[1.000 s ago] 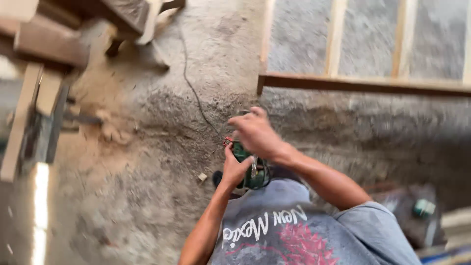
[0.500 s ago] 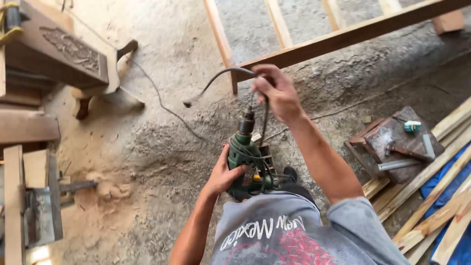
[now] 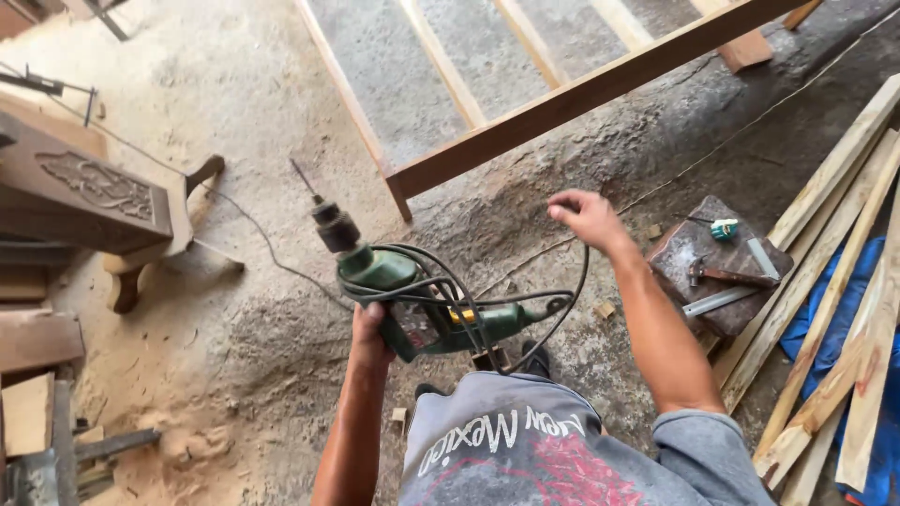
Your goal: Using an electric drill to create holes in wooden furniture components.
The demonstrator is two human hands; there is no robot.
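Observation:
My left hand (image 3: 368, 330) grips a green electric drill (image 3: 403, 300) by its body. The drill lies nearly level in front of my chest, its chuck and thin bit (image 3: 319, 201) pointing up and to the left. Several loops of black power cord (image 3: 469, 305) are wound around the drill's body and handle. My right hand (image 3: 583, 215) is raised to the right of the drill and closed on the free end of that cord, which hangs down in an arc toward the handle.
A long wooden frame (image 3: 581, 94) lies on the dusty concrete ahead. A dark carved furniture piece (image 3: 89, 192) stands at the left. At the right, a board (image 3: 717, 272) carries a hammer and a metal ruler, beside stacked planks (image 3: 834, 281) and a blue tarp.
The drill has tipped from upright to nearly level. More cord is looped around it. My right hand has swung from above the drill out to the right with the cord.

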